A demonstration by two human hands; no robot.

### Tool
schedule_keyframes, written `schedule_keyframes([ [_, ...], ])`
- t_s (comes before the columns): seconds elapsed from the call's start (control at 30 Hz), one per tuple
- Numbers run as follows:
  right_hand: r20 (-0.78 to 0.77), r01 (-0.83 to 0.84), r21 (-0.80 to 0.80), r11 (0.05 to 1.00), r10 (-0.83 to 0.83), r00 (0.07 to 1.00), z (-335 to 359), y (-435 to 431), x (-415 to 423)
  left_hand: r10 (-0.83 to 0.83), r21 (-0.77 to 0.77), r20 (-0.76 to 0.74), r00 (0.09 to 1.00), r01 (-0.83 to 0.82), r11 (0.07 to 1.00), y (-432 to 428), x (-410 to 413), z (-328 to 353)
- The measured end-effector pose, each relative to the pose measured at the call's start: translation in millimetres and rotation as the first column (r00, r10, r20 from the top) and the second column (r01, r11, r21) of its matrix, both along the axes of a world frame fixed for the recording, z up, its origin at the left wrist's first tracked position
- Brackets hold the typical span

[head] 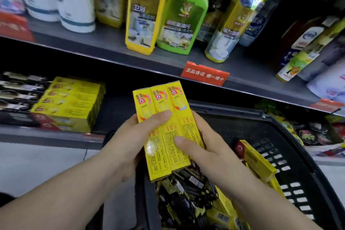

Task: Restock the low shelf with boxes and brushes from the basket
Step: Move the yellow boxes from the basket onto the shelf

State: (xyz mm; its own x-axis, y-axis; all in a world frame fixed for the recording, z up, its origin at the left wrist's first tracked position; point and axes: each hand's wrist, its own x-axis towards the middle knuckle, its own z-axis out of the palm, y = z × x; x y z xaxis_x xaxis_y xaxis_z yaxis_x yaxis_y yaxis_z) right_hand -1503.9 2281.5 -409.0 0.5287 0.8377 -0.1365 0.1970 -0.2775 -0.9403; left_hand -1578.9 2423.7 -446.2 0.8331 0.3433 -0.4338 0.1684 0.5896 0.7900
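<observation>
Three long yellow boxes [164,117] are held side by side, upright, above the black basket [291,136]. My left hand [134,136] grips them from the left, thumb across their fronts. My right hand [203,147] grips them from the right, thumb on the lower front. More yellow boxes [257,160] and black-packaged items [188,198] lie in the basket. On the low shelf [46,134] at the left stands a stack of the same yellow boxes [71,102], with dark packaged items [18,91] to its left.
The upper shelf [112,50] carries yellow and green cleaner bottles [181,15], white rolls [74,0] and a red price tag [205,73]. Colourful packets [317,136] lie low at the right behind the basket. Pale floor [37,164] shows at the lower left.
</observation>
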Motion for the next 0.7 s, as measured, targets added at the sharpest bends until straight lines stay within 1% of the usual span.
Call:
schedule_keyframes([
  [0.07,-0.010,-0.042,-0.018,0.999,0.042,0.999,-0.1,17.3,-2.8,0.023,-0.009,-0.004,1.000,-0.023,1.000,14.8,-11.2,0.7],
  [0.2,0.005,-0.061,-0.107,0.992,0.062,0.998,0.7,54.2,-6.0,0.057,-0.038,-0.051,0.997,-0.059,0.998,48.5,-20.5,-3.7],
  [0.23,0.024,-0.065,-0.137,0.988,0.069,0.997,0.7,64.9,-6.8,0.081,-0.035,-0.053,0.995,-0.083,0.996,57.7,-20.9,-7.0],
  [0.27,0.042,-0.073,-0.169,0.983,0.081,0.996,0.3,76.7,-7.3,0.103,-0.024,-0.016,0.995,-0.103,0.994,66.8,-24.7,-12.4],
  [0.3,0.051,-0.076,-0.204,0.976,0.088,0.995,-1.3,89.3,-7.0,0.137,-0.025,0.000,0.991,-0.136,0.990,75.7,-28.8,-20.2],
  [0.37,0.012,-0.040,-0.263,0.964,0.045,0.999,-5.7,116.2,-5.5,0.244,-0.028,-0.067,0.968,-0.246,0.969,93.9,-34.7,-31.0],
  [0.43,-0.011,-0.007,-0.288,0.957,0.004,1.000,-12.4,145.0,-0.3,0.334,-0.124,-0.141,0.932,-0.352,0.928,110.3,-44.8,-39.4],
  [0.47,0.033,-0.006,-0.305,0.952,0.016,0.999,-17.4,160.2,3.9,0.383,-0.173,-0.135,0.914,-0.403,0.899,116.8,-53.9,-44.4],
  [0.5,0.098,-0.012,-0.332,0.943,0.047,0.994,-23.6,175.6,9.3,0.438,-0.188,-0.150,0.886,-0.460,0.867,124.8,-60.9,-52.6],
  [0.57,0.255,-0.016,-0.411,0.912,0.131,0.958,-37.2,206.9,18.2,0.539,-0.181,-0.201,0.818,-0.572,0.800,141.9,-67.1,-69.1],
  [0.63,0.418,0.007,-0.489,0.872,0.227,0.880,-53.2,236.8,26.0,0.599,-0.169,-0.244,0.762,-0.642,0.748,156.4,-69.2,-81.4],
  [0.7,0.540,0.038,-0.535,0.844,0.308,0.783,-70.6,265.8,34.5,0.629,-0.168,-0.275,0.727,-0.681,0.713,167.1,-69.4,-93.7],
])
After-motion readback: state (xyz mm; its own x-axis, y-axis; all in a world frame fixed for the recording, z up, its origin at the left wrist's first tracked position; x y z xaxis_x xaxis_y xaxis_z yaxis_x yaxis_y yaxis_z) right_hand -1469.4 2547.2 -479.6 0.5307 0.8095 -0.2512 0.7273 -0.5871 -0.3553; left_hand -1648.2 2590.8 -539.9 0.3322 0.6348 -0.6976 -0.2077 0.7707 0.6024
